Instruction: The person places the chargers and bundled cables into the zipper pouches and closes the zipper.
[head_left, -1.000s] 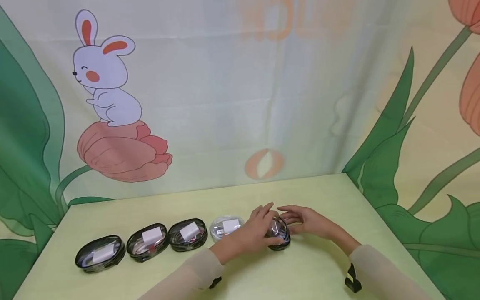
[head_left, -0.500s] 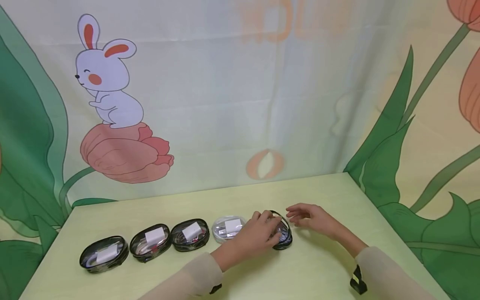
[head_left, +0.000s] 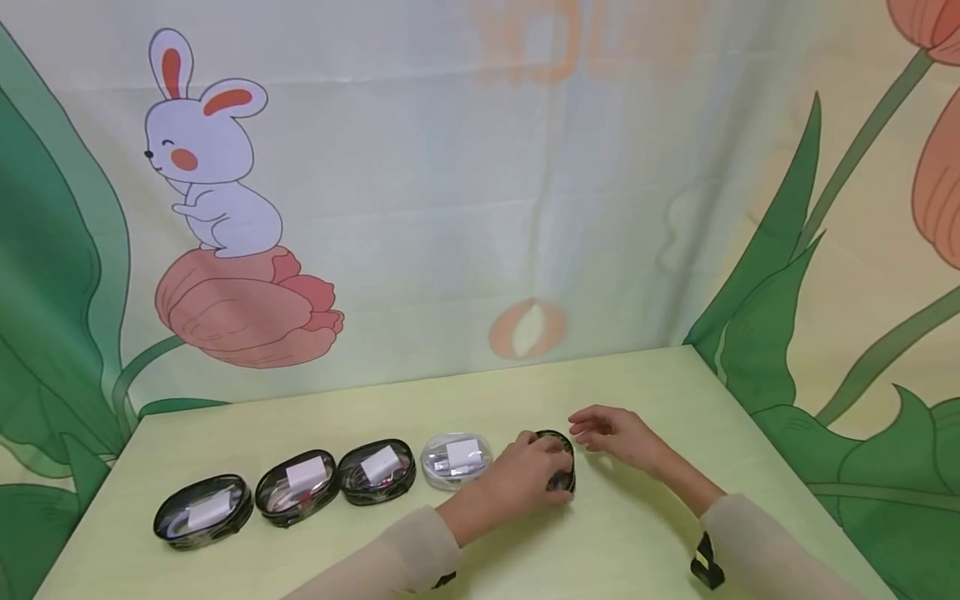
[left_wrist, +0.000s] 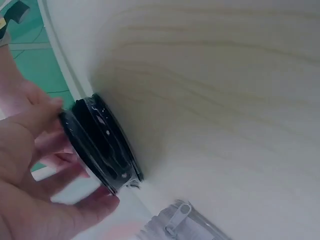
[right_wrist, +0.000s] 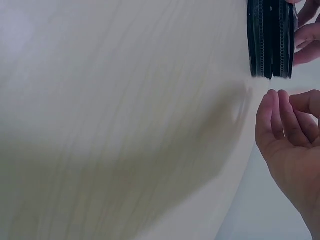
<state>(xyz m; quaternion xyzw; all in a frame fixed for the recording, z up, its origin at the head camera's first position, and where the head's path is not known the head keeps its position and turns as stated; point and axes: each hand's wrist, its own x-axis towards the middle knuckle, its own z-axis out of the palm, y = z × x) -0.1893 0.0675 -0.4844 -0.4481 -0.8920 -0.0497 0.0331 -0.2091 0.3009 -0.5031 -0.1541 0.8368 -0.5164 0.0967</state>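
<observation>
My left hand (head_left: 517,479) grips a small oval zip pouch (head_left: 561,481) from above, thumb on the near side and fingers over its top. In the left wrist view this pouch (left_wrist: 100,142) shows its black rim and side, close over the table, with the thumb and fingertips at its edge. My right hand (head_left: 618,435) is just right of the pouch, its fingers loosely bent and holding nothing. In the right wrist view the fingertips of the right hand (right_wrist: 295,135) are a short gap from the pouch's zipped side.
Left of my left hand lies a clear pouch with white trim (head_left: 456,461). Further left in the row are three black-trimmed pouches (head_left: 377,471) (head_left: 297,487) (head_left: 203,511) with white blocks and cables inside. A printed cloth (head_left: 420,208) stands behind the pale table (head_left: 637,533).
My right hand has drawn slightly away from the pouch to the right. My left hand has shifted its fingers further over the pouch, which has turned a little.
</observation>
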